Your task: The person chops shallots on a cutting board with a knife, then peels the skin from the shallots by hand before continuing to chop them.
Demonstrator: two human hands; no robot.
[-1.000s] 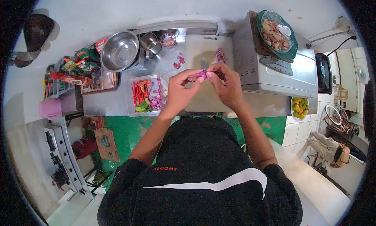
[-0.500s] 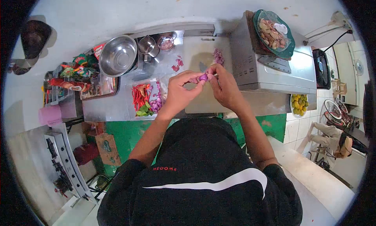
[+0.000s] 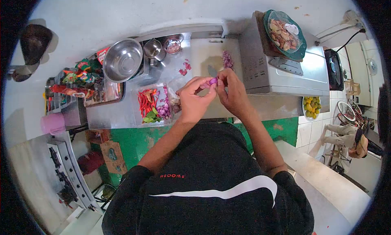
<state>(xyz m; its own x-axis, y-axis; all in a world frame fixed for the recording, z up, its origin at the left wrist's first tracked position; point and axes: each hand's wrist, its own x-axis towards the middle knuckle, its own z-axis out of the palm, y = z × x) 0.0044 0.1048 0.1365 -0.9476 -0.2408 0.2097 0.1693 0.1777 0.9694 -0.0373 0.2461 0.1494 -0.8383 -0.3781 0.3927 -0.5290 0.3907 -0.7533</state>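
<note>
A small purple shallot (image 3: 213, 80) is pinched in the fingertips of my left hand (image 3: 194, 97). My right hand (image 3: 233, 92) is closed against its other side, thumb and forefinger pressed together at the shallot. Both hands hover over the white cutting board (image 3: 199, 56). A knife blade (image 3: 211, 70) lies on the board just beyond my fingers, its handle hidden. Chopped shallot pieces (image 3: 227, 60) are heaped at the board's right side. Shallot skins (image 3: 185, 67) are scattered left of the board. Near my left wrist, a clear tray (image 3: 137, 118) holds red chilies (image 3: 144, 100), shallots (image 3: 163, 111) and green leaves (image 3: 151, 116).
A large steel bowl (image 3: 122, 60), a steel cup (image 3: 152, 48) and a small bowl (image 3: 172, 46) stand back left. A metal cabinet-like appliance (image 3: 285, 78) borders the board on the right, with a green plate (image 3: 299, 52) on top. Farther right, a person (image 3: 346, 139) is visible.
My left hand has shifted slightly right and down. The shallot stays between both hands, and my right fingers have drawn in closer around it.
</note>
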